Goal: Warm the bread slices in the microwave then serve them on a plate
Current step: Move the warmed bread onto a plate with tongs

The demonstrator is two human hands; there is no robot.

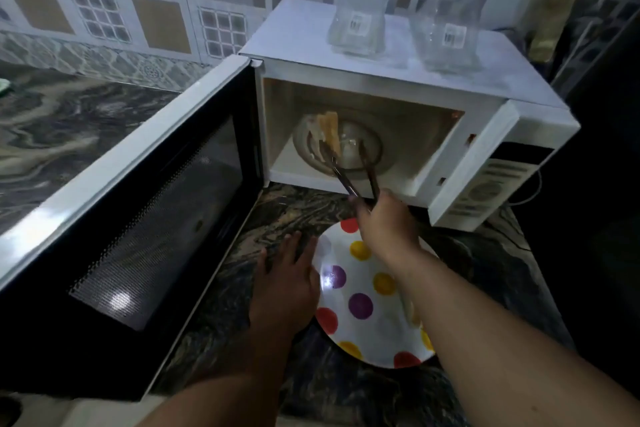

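White microwave [398, 80] sits at the back of the dark marbled surface [294, 204], door [138, 218] swung fully open to the left — cavity lit, so the warming step looks finished and unloading is in hand

Two clear glass containers [360, 14] stand on the microwave's top, well clear of the work

Polka-dot plate [360, 305] lies on the surface directly below the cavity mouth, nothing on the part of it that shows; placed close, presumably to keep the carry short

Left hand [287, 284]: fingers straight and apart, palm flat on the surface, touching the plate's left rim — reads as steadying the plate for the transfer

Right hand [384, 218]: fingers curled round the rear of metal tongs [349, 166], reaching over the plate into the cavity. Tongs likely chosen to keep the fingers off hot food

Bread slices [329, 132] are inside the microwave, standing tilted on a glass dish [343, 146] on the cavity floor. Left tong arm touches the bread; right arm sits apart from it, so the slices look not yet clamped. Blur prevents an exact slice count

Judgement: next move calls for closing the tongs on a slice and lifting it out onto the plate; a crumbly slice may slip
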